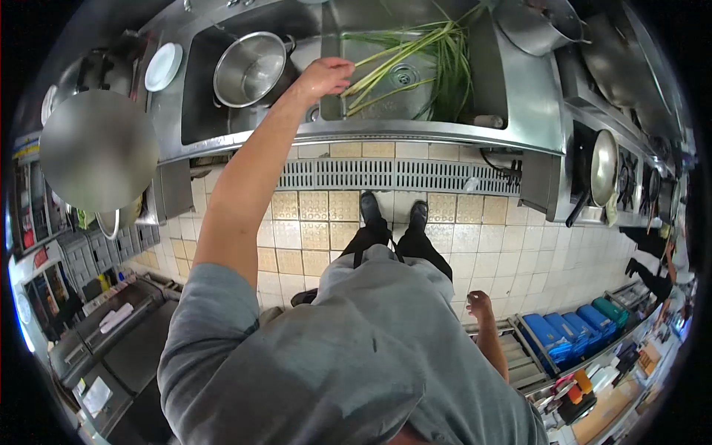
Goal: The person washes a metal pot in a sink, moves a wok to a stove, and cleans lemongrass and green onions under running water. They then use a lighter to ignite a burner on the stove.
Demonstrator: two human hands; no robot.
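Observation:
Long spring onions [404, 63] lie fanned across the right sink basin [482, 70], their pale ends toward the left and the green leaves hanging to the right. Over the divider between the basins, my left hand [326, 78] reaches to the pale ends, its fingers loosely bent and apart. Whether the fingertips touch a stalk I cannot make out. Just left of that hand, a steel pot [252, 70] stands tilted in the left basin. Low at my right side hangs my right hand [479, 304], away from the sink, fingers slightly curled with nothing seen in them.
A white plate [163, 67] rests on the counter left of the sink. Large pots [534, 26] stand at the back right, with a frying pan [604, 169] on the stove side. A floor grate [400, 175] runs below the sink; blue bins [567, 334] are behind me.

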